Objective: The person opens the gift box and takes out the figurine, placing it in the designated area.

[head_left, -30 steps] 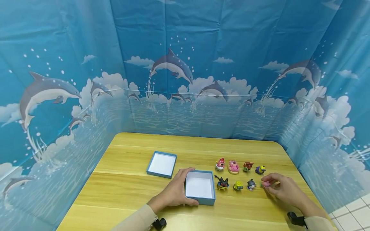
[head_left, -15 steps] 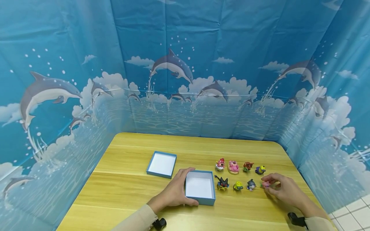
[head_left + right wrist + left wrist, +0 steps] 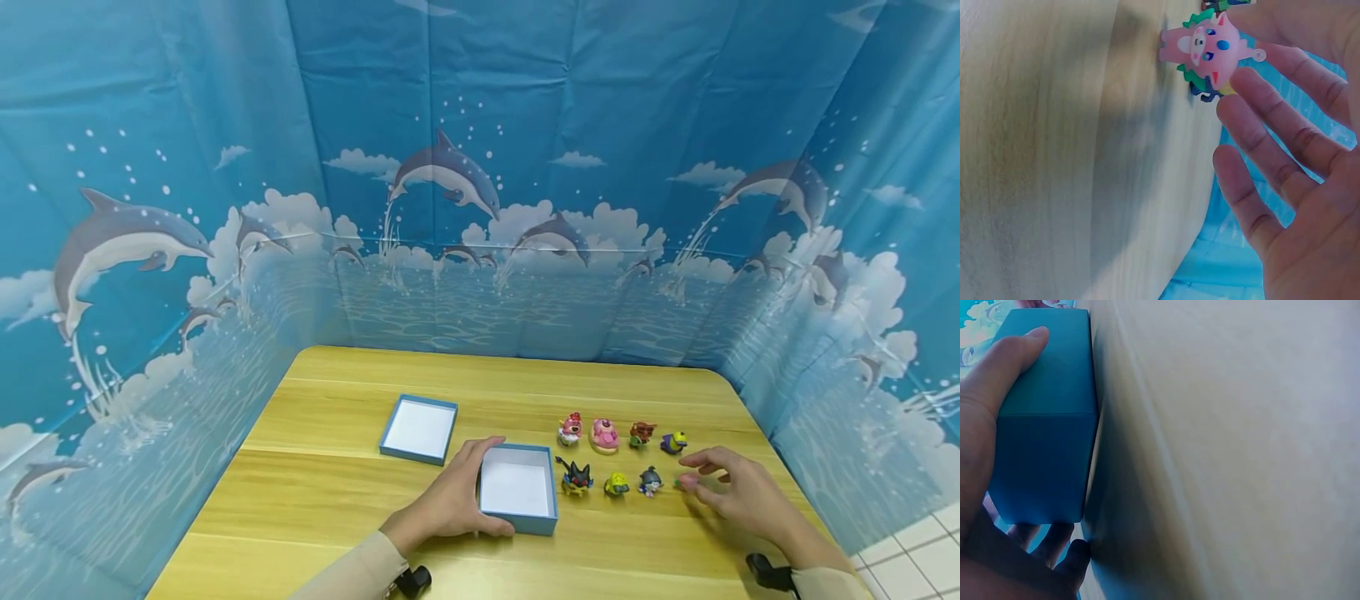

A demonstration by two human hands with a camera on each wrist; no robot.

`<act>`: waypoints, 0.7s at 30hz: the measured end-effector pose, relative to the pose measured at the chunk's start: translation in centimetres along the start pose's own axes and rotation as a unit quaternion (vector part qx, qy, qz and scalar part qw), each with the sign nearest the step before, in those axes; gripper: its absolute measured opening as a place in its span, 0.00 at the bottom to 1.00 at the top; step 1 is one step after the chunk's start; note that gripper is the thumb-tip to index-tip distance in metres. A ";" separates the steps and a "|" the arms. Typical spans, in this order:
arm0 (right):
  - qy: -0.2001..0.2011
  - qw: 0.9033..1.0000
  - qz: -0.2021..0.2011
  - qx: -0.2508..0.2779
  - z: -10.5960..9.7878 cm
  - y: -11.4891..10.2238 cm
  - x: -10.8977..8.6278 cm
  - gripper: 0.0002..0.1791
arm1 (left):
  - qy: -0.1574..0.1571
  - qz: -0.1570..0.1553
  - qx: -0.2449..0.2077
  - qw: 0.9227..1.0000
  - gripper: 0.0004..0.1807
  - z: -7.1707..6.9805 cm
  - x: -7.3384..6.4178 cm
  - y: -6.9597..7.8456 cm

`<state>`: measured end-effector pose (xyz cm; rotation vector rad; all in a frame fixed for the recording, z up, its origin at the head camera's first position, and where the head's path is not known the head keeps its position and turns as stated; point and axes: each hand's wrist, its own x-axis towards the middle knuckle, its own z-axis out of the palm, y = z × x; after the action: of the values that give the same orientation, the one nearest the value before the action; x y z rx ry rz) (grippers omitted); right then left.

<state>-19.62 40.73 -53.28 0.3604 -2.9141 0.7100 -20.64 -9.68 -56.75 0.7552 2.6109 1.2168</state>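
Note:
My left hand (image 3: pixel 448 493) grips the blue open box (image 3: pixel 534 523), thumb on its front wall and fingers round its far side. The left wrist view shows the thumb pressed on the blue box wall (image 3: pixel 1047 387), with fingertips past its other end. My right hand (image 3: pixel 738 493) is around a small pink figurine (image 3: pixel 1213 47) with a green collar, which stands upright on the table. In the right wrist view the fingers are spread, and the thumb tip is right at the figurine's ear. The box's white inside holds nothing.
A shallow blue lid (image 3: pixel 418 427), white side up, lies behind and left of the box. Several figurines stand in two rows, among them a black horned one (image 3: pixel 576 479), a yellow one (image 3: pixel 617 484) and a pink seated one (image 3: pixel 603 436). A dolphin-print curtain (image 3: pixel 480 292) surrounds the wooden table (image 3: pixel 315 508).
My right hand's fingers have spread from the pink figurine, which stays at the right end of the front row. The left hand and the box have not moved.

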 end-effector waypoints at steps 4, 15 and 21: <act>0.014 1.000 -0.005 -0.011 -0.3 -0.5 -0.1 0.17 | -0.002 0.000 0.000 1.000 0.78 0.0 0.1 -0.1; 0.107 0.987 -0.109 -0.057 0.0 -4.6 0.0 0.18 | 0.013 0.007 0.017 1.000 0.76 -0.3 -0.8 -0.3; 0.124 0.978 -0.160 -0.040 0.9 -7.9 0.3 0.21 | 0.033 0.010 0.040 0.999 0.65 -1.4 -1.8 0.4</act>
<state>-17.95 33.44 -50.59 0.6592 -2.5572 0.5414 -19.44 -11.34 -55.65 0.7699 2.7256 1.1685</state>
